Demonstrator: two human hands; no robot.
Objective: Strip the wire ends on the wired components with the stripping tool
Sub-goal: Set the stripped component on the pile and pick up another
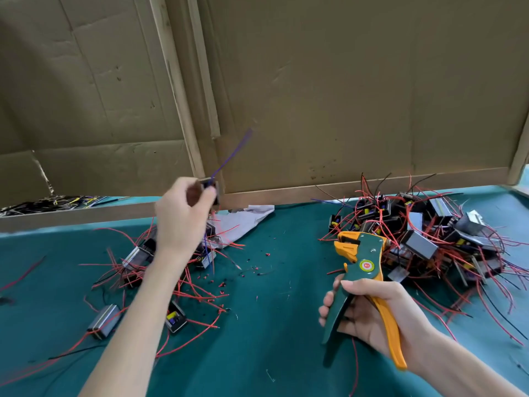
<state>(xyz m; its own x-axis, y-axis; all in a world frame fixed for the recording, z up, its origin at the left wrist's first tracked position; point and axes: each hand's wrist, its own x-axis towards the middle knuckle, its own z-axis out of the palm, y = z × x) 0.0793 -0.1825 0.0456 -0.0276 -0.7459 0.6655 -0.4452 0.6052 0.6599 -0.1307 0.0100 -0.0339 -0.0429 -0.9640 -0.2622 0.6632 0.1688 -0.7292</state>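
- Nearest the camera, the right hand (369, 308) is wrapped around the two handles of the wire stripping tool (362, 285), one handle green, the other orange; its head points up and away, with orange jaws at the top left.
- Whether the tool's jaws are closed or parted cannot be told; no wire sits in them.
- Raised above the table, the left hand (183, 216) pinches a small dark wired component (210, 188) between thumb and fingers, blurred by motion.
- From that component a blue-purple wire (232, 156) sticks up and to the right, in front of the cardboard panel (343, 96).
- Both hands are well apart, left one high and far, right one low and near.
- Under the left forearm lies a loose group of components (137, 257) with red wires spread over the green table cover (272, 325); a metal-cased one (104, 320) lies apart at the near left.
- Behind the tool's head, on the right, sits a dense heap of components (423, 242) tangled in red and black wires.
- Small red and black bits of insulation (252, 270) are scattered on the cover between the two groups.
- Crumpled pale sheet (246, 219) lies at the foot of the cardboard, just beside the left group.
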